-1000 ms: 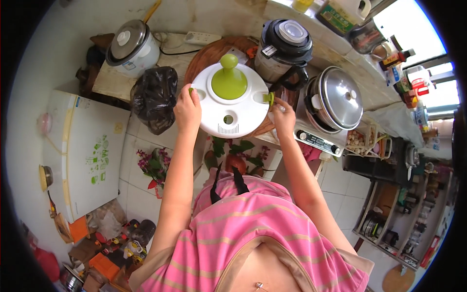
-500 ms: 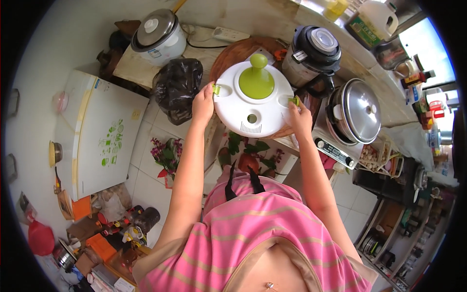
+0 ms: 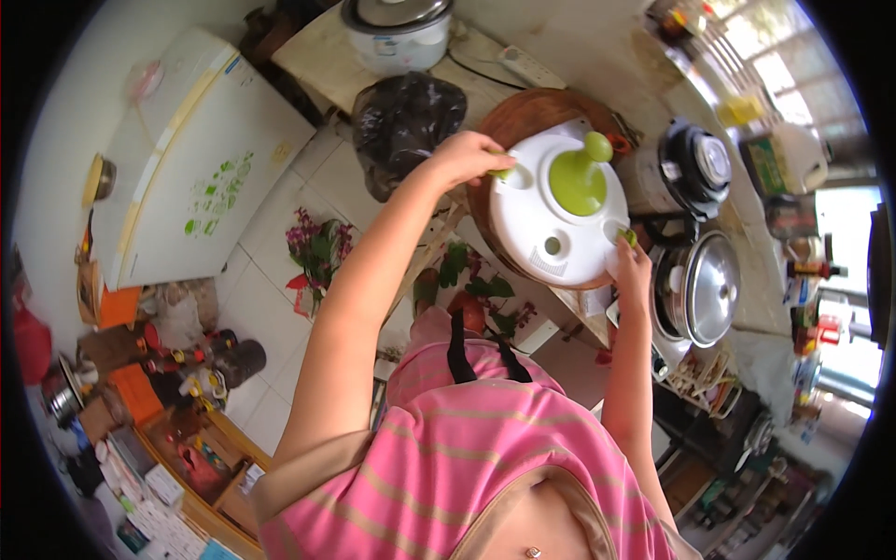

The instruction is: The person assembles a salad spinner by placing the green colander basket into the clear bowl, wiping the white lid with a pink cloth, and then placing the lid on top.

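Standing at upper left: a white fridge (image 3: pixel 210 177), apparently shut, so whatever it stores is hidden.
Rice cooker (image 3: pixel 401 47), top centre: lidded, on the pale worktop (image 3: pixel 317 58); its insides are out of sight.
Black plastic bag (image 3: pixel 406 131), just below the cooker: bunched at the worktop's edge, contents impossible to tell.
Left hand (image 3: pixel 465 161), upper middle: narrow pinch on the left green clip (image 3: pixel 504 174), arm reaching across from below.
White lidded tub (image 3: pixel 527 229), right of centre: tilted in view over the round wooden board (image 3: pixel 487 117); whether it touches the board I cannot tell. Gripping opposite clips probably balances the wide lid and leaves its green knob (image 3: pixel 579 182) free. Contents are covered.
Right hand (image 3: pixel 635 271), right of centre: fingers curled closely around the right green clip (image 3: pixel 626 237) and rim, seemingly to steady that side.
Pressure cooker (image 3: pixel 689 168), upper right: closed, contents unseen.
Steel pot (image 3: pixel 711 289), right: lid on, so its filling is hidden too.
Basket (image 3: pixel 723 403), lower right of the pot: holds pale pieces, too blurred to name.
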{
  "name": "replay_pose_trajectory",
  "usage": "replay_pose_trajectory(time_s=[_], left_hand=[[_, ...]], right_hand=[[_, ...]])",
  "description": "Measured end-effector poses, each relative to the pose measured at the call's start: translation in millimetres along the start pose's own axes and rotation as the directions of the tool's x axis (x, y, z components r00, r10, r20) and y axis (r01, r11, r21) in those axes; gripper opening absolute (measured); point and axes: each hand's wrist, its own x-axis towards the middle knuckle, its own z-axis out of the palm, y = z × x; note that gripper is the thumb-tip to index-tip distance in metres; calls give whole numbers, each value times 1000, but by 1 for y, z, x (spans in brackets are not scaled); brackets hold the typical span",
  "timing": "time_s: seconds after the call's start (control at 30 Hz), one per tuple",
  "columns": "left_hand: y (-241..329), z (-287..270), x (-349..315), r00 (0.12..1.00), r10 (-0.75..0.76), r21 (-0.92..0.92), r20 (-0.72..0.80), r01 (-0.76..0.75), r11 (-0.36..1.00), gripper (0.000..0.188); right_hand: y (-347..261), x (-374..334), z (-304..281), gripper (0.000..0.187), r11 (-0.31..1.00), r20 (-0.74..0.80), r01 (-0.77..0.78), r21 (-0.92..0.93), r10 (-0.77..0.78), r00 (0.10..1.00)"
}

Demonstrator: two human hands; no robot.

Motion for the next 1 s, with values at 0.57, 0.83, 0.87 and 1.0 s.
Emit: replay_pose_trajectory(time_s=[0.57, 0.83, 0.87, 1.0], left_hand=[[-55, 6, 9, 990, 121, -216, -79, -135, 967, 18], [-4, -7, -4, 982, 190, 413, -4, -171, 894, 46], [-2, -7, -2, 979, 203, 386, 7, -190, 903, 42], [-6, -7, 12, 979, 199, 377, 36, -197, 905, 38]], right_hand=[[-19, -1, -6, 32, 956, -67, -291, 45, 293, 954], [-1, 7, -22, 31, 948, 12, -300, 105, 300, 954], [-4, 5, -19, 31, 948, 9, -301, 104, 302, 953], [-13, 1, -12, 31, 945, -49, -323, 46, 326, 944]])
